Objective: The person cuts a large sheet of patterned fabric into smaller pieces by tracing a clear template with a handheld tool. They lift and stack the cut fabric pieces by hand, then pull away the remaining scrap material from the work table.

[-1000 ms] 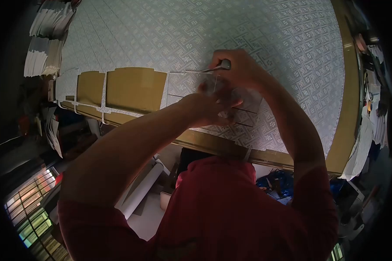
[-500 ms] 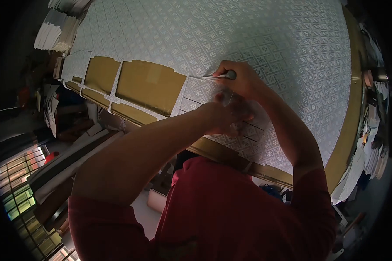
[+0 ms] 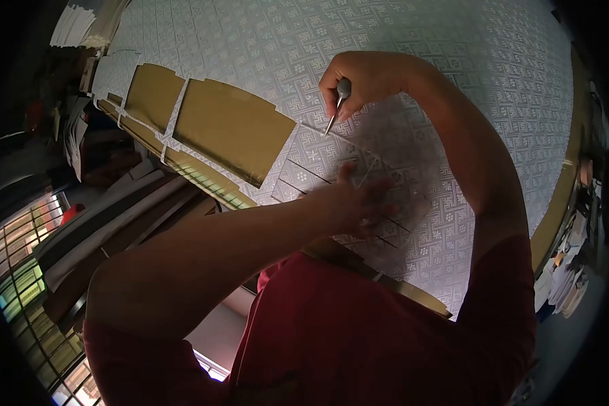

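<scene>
My right hand (image 3: 358,78) is closed around a slim pointed metal knife (image 3: 337,108) with a rounded grey handle end. The knife's tip meets the pale patterned sheet (image 3: 440,135), at a line running right from the corner of a cut-out. My left hand (image 3: 358,199) lies with its fingers spread over the sheet nearer my body, pressing on a clear, see-through piece (image 3: 372,162); its fingers are dim and slightly blurred. Thin dark lines (image 3: 310,171) run across the sheet on both sides of this hand.
Left of my hands, large cut-outs in the sheet bare the brown board (image 3: 230,132), with narrow white strips (image 3: 176,108) between them. Stacked papers (image 3: 78,26) stand at the far left. Long rolls (image 3: 108,230) lean below the table edge, and loose papers (image 3: 565,287) hang at the right.
My right hand has lifted and turned, bringing the knife from nearly flat to steep, with its tip further right along the line. The whole view has shifted slightly; my left hand stays on the sheet.
</scene>
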A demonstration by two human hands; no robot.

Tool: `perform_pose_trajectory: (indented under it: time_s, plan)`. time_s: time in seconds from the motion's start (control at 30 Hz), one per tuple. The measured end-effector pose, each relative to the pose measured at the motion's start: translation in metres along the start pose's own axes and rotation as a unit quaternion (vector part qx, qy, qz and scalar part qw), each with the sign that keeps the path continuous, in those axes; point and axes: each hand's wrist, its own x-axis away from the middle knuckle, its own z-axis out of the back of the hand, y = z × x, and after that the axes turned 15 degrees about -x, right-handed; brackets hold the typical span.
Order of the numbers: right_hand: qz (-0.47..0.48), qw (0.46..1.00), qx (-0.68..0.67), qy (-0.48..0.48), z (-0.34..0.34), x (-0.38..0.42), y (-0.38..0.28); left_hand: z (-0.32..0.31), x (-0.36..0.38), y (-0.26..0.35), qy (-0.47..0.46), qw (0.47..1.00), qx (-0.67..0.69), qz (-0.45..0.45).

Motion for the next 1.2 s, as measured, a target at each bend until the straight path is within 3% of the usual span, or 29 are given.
perform_pose_trajectory:
  time_s: [0.13, 0.23, 0.3, 0.33, 0.4, 0.43, 0.5, 0.53, 0.6, 0.8, 0.9, 1.03, 1.1, 1.13, 1.2]
  plan:
    - [0.039, 0.999, -0.009, -0.034, 0.006, -0.013, 0.012, -0.03, -0.017, 0.015, -0.005, 0.998, -0.027, 0.05]
    - [0.005, 0.994, -0.101, -0.042, 0.006, -0.009, 0.02, -0.036, -0.015, 0.015, 0.057, 0.996, -0.022, 0.072]
    - [0.055, 0.99, -0.12, -0.041, 0.004, -0.007, 0.028, -0.034, -0.015, 0.013, 0.078, 0.987, 0.116, 0.084]
    - [0.056, 0.991, -0.117, -0.039, 0.004, -0.002, 0.029, -0.037, -0.017, 0.015, 0.078, 0.987, 0.112, 0.085]
    - [0.106, 0.985, -0.137, 0.028, -0.004, 0.009, 0.027, -0.044, -0.021, 0.02, 0.063, 0.994, -0.035, 0.089]
    - [0.106, 0.985, -0.133, 0.028, -0.011, 0.015, 0.026, -0.041, -0.019, 0.019, 0.064, 0.993, -0.036, 0.091]
    - [0.16, 0.977, -0.065, 0.127, -0.028, 0.028, 0.023, -0.024, -0.012, 0.006, 0.053, 0.988, 0.138, 0.05]
    - [0.159, 0.977, -0.059, 0.127, -0.039, 0.033, 0.021, -0.014, -0.007, 0.002, 0.057, 0.988, 0.135, 0.052]
    - [0.161, 0.963, -0.04, 0.21, -0.063, 0.04, 0.021, 0.0, 0.003, -0.001, 0.004, 0.998, -0.046, -0.03]
    - [0.128, 0.934, -0.014, 0.332, -0.105, 0.047, 0.015, -0.009, 0.003, 0.005, 0.038, 0.997, -0.054, 0.031]
    - [0.143, 0.919, 0.012, 0.367, -0.116, 0.043, 0.021, -0.02, -0.006, 0.002, 0.059, 0.996, 0.017, 0.061]
    - [0.122, 0.913, 0.017, 0.388, -0.127, 0.04, 0.021, -0.026, -0.012, 0.006, 0.056, 0.995, -0.032, 0.079]
    - [0.143, 0.892, -0.002, 0.429, -0.135, 0.037, 0.025, -0.023, -0.017, 0.006, 0.06, 0.984, 0.118, 0.115]
    - [0.143, 0.893, 0.001, 0.427, -0.138, 0.034, 0.028, -0.02, -0.017, 0.004, 0.062, 0.984, 0.118, 0.117]
    - [0.132, 0.884, -0.043, 0.447, -0.145, 0.025, 0.033, -0.015, -0.015, 0.002, -0.012, 0.989, 0.117, 0.089]
